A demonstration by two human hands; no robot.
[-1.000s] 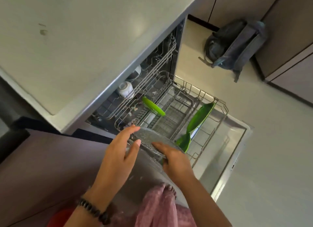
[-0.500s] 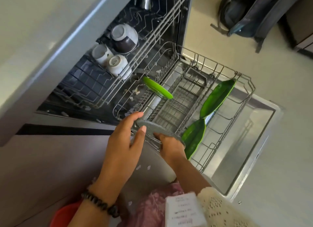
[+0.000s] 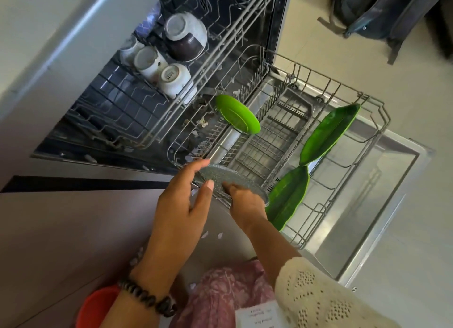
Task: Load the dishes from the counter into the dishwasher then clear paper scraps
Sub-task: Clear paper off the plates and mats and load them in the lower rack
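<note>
Grey speckled plate (image 3: 232, 180) is hovering on edge over the lower rack's (image 3: 348, 141) near corner, both hands pinching it: left hand (image 3: 181, 205) steadying the rim, right hand (image 3: 245, 200) gripping underneath, likely lining it up with the tines beside the leaf-shaped green dishes (image 3: 289, 197).

"SIESTA" printed on base of upturned white cup (image 3: 174, 79); paper slip (image 3: 261, 316) print illegible.
</note>
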